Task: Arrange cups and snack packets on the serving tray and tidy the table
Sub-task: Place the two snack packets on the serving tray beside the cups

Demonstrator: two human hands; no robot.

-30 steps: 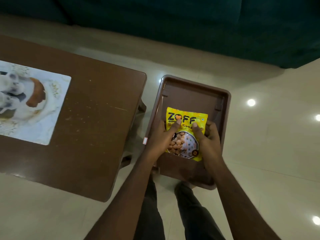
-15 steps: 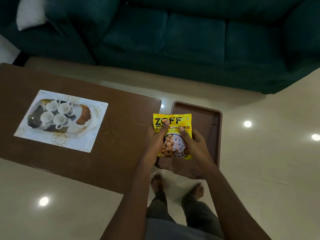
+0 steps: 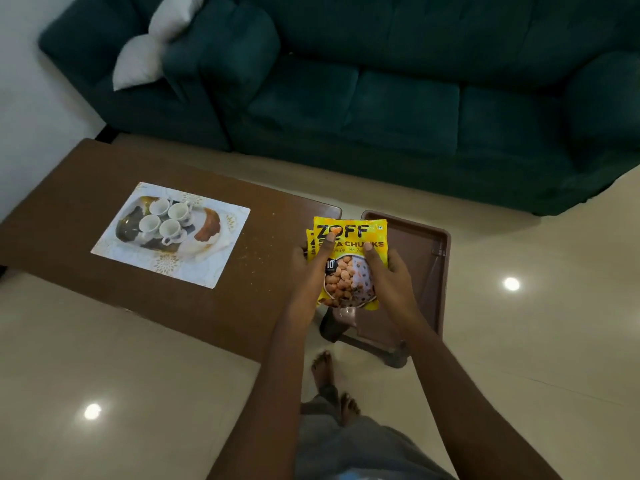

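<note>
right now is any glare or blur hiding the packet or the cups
Head view: two round light reflections glare on the glossy floor, clear of the work; the yellow snack packet gripped by the left hand and right hand is sharp, its print readable; the four cups look small and slightly soft; the wide lens bows the table edges; the room is dim.

LIGHT was dim, warm, from overhead | GLARE: two round lamp reflections (image 3: 511, 283) burned white on the glossy floor (image 3: 540, 382) | SHADOW: sofa (image 3: 398, 98) sank into murky dark green, detail lost | FOCUS: snack packet (image 3: 349, 247) print read clearly; forearms (image 3: 263, 410) at the bottom were soft | DISTORTION: table (image 3: 86, 188) edges bowed toward the corners
</note>
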